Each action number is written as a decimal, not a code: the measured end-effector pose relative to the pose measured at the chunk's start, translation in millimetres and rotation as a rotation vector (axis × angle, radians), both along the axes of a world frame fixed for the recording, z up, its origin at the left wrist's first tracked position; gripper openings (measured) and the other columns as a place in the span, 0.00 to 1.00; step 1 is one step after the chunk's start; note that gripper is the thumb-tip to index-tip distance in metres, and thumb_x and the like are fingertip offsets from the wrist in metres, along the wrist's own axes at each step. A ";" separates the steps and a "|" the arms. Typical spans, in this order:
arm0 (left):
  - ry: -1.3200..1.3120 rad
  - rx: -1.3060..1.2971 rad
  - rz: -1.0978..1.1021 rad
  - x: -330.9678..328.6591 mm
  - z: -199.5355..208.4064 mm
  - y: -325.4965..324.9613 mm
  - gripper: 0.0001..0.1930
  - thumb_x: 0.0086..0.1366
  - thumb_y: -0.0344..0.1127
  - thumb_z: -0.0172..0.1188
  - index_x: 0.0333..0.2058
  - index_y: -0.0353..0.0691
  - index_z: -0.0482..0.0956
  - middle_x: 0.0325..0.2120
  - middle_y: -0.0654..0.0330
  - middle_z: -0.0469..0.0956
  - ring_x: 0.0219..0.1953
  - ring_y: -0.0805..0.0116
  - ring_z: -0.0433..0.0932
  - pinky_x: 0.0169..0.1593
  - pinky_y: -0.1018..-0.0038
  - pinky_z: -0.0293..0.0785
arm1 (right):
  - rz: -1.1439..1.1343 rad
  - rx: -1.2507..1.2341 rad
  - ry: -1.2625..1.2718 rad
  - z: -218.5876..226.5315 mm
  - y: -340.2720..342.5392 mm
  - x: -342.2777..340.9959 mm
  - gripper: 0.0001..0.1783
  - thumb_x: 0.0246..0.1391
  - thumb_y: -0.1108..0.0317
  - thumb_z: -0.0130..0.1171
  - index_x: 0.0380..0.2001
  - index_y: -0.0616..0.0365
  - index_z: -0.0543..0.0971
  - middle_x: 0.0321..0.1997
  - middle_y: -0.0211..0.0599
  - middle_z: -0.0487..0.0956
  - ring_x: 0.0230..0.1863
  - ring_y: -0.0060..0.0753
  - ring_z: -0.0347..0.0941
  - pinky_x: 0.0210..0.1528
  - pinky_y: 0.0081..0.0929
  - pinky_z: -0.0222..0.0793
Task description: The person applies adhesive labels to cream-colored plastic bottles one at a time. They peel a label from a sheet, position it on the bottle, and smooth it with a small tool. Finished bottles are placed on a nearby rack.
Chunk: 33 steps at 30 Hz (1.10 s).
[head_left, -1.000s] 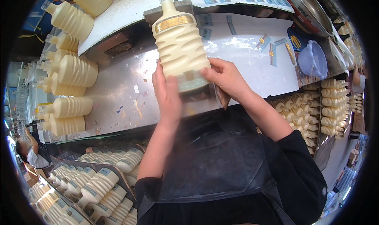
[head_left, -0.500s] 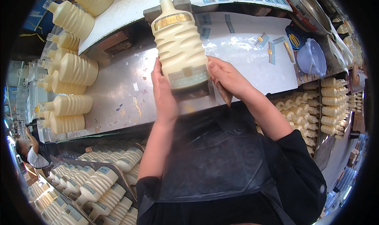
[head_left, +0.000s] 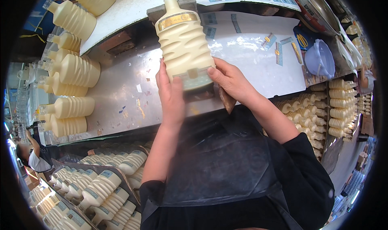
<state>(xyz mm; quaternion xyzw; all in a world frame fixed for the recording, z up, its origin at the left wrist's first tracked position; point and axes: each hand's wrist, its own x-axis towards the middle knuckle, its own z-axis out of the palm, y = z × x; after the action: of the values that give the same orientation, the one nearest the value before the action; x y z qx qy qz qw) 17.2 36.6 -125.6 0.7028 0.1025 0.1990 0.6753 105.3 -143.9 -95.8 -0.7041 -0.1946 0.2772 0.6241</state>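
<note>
A cream-coloured bottle with wavy ridged sides and a clear neck lies on a dark block, neck pointing away from me. It bears a gold band label near the shoulder and a pale blue label with a gold square at its base end. My left hand clasps the bottle's lower left side, thumb over the blue label's edge. On the opposite side, my right hand grips it, thumb on that label's right end. A brown pointed flat piece sticks out beneath my right palm.
Cream bottles lie along the metal table's left edge. Loose labels are scattered on a white sheet, beside a lavender bucket. Racks of bottles stand lower left and right. Another person is at far left.
My left thumb has moved inward over the blue label, and my right thumb has slid down and left onto its end. The brown piece has swung slightly lower. The bottle has hardly moved.
</note>
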 end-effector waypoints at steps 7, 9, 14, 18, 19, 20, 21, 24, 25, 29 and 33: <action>-0.007 -0.017 -0.002 0.8 0.1 -1.0 0.36 0.77 0.47 0.48 0.73 0.30 0.51 0.66 0.47 0.57 0.70 0.55 0.57 0.74 0.62 0.50 | -0.031 -0.018 0.018 6.4 1.2 -2.8 0.29 0.74 0.52 0.50 0.65 0.66 0.72 0.58 0.39 0.79 0.59 0.26 0.71 0.63 0.27 0.66; -0.011 -0.053 -0.001 1.1 -0.3 -1.2 0.36 0.77 0.46 0.48 0.73 0.29 0.51 0.66 0.47 0.57 0.70 0.55 0.57 0.74 0.62 0.50 | -0.039 -0.073 0.071 8.7 -1.7 0.7 0.27 0.74 0.53 0.49 0.63 0.64 0.74 0.55 0.37 0.80 0.57 0.24 0.72 0.61 0.25 0.66; -0.026 -0.156 0.011 2.1 9.0 -5.9 0.36 0.76 0.43 0.51 0.73 0.29 0.50 0.70 0.45 0.55 0.72 0.55 0.56 0.74 0.62 0.50 | -0.197 0.182 0.194 27.7 -23.5 30.3 0.19 0.71 0.61 0.49 0.53 0.61 0.80 0.46 0.29 0.81 0.47 0.18 0.74 0.53 0.21 0.71; -0.029 -0.121 0.006 1.9 10.4 -5.9 0.37 0.75 0.42 0.52 0.73 0.28 0.49 0.71 0.44 0.55 0.72 0.56 0.56 0.74 0.62 0.50 | -0.193 0.109 -0.144 65.3 1.3 -5.1 0.11 0.63 0.75 0.60 0.47 0.62 0.81 0.44 0.30 0.82 0.43 0.22 0.79 0.46 0.23 0.77; -0.027 -0.128 0.006 1.3 10.8 -5.5 0.36 0.75 0.42 0.52 0.73 0.29 0.49 0.71 0.45 0.55 0.72 0.56 0.57 0.74 0.62 0.50 | -0.132 -0.064 -0.521 65.4 3.6 -8.6 0.15 0.58 0.80 0.62 0.49 0.64 0.81 0.42 0.35 0.83 0.39 0.26 0.81 0.42 0.23 0.78; -0.024 -0.135 0.006 0.7 11.3 -5.4 0.36 0.75 0.42 0.52 0.73 0.29 0.49 0.71 0.45 0.55 0.72 0.56 0.57 0.74 0.62 0.50 | -0.121 -0.113 -0.758 62.4 8.1 -9.1 0.18 0.52 0.75 0.66 0.48 0.61 0.81 0.40 0.49 0.83 0.39 0.48 0.82 0.43 0.36 0.77; -0.041 -0.191 0.003 0.3 12.9 -6.1 0.34 0.76 0.38 0.50 0.73 0.30 0.50 0.71 0.46 0.56 0.72 0.57 0.58 0.74 0.63 0.51 | -0.185 -0.167 -0.902 62.1 11.4 -10.1 0.18 0.52 0.77 0.65 0.48 0.61 0.82 0.40 0.46 0.83 0.37 0.43 0.82 0.41 0.31 0.77; -0.076 -0.347 0.011 -1.5 17.6 -5.7 0.30 0.76 0.33 0.46 0.73 0.32 0.53 0.70 0.49 0.60 0.71 0.59 0.60 0.73 0.64 0.55 | -0.188 -0.187 -1.280 65.3 11.2 -15.3 0.17 0.50 0.78 0.65 0.46 0.61 0.84 0.41 0.43 0.84 0.36 0.37 0.82 0.39 0.27 0.78; -0.074 -0.394 0.010 -0.2 18.3 -4.6 0.30 0.77 0.35 0.47 0.72 0.32 0.53 0.69 0.48 0.60 0.70 0.59 0.61 0.72 0.65 0.56 | -0.161 -0.174 -1.396 67.1 9.2 -20.0 0.17 0.49 0.78 0.65 0.45 0.60 0.85 0.42 0.42 0.85 0.37 0.36 0.82 0.39 0.28 0.78; -0.068 -0.546 0.010 0.8 13.8 -2.4 0.28 0.79 0.39 0.44 0.71 0.32 0.55 0.67 0.48 0.63 0.67 0.62 0.65 0.70 0.66 0.61 | 0.065 -0.015 -1.479 55.1 13.5 -42.1 0.15 0.52 0.77 0.64 0.44 0.61 0.84 0.42 0.41 0.84 0.38 0.35 0.83 0.40 0.28 0.78; -0.074 -0.340 0.069 3.1 11.6 -2.7 0.31 0.82 0.52 0.38 0.70 0.33 0.59 0.60 0.52 0.69 0.62 0.62 0.70 0.67 0.65 0.64 | -0.406 -0.005 -0.656 51.8 9.0 -37.7 0.13 0.58 0.77 0.58 0.47 0.63 0.78 0.42 0.44 0.81 0.41 0.45 0.81 0.44 0.33 0.78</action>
<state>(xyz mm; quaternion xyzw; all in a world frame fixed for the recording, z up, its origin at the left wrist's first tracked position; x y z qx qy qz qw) 20.3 33.8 -114.0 0.5666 0.1337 0.2278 0.7805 67.7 -134.9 -43.9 -0.7810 -0.2400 -0.0914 0.5692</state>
